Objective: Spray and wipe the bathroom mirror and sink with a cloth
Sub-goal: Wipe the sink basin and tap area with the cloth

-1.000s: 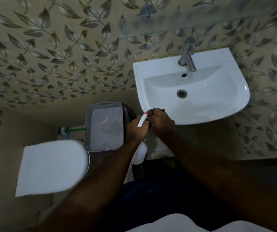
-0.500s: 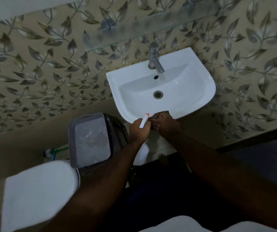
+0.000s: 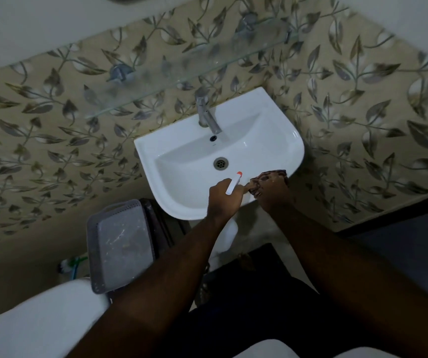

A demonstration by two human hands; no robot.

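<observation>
Holding both tools at the front rim of the sink (image 3: pixel 189 151), the person appears ready to begin the sink part of the task, though whether any spray has yet landed in the basin cannot be told. The left hand (image 3: pixel 224 198) is closed around the neck of a white spray bottle (image 3: pixel 234 182), whose orange-tipped nozzle points up and forward over the basin toward the drain (image 3: pixel 220 162); this aim would put the mist on the bowl rather than the wall. The bottle's body hangs below the hand, in front of the sink's underside. The right hand (image 3: pixel 272 189) is clenched on a bunched, dark patterned cloth (image 3: pixel 268 175), which lies against the near right rim, placed where a wipe could start at once. Both forearms reach up from the lower frame and converge, the hands nearly touching, wrists roughly level with the rim. The tap (image 3: pixel 207 117) stands at the back of the basin beneath a glass shelf (image 3: pixel 181 71). The mirror is not clearly in view. A grey basket (image 3: pixel 121 244) sits to the left below the sink, well apart from both hands.
</observation>
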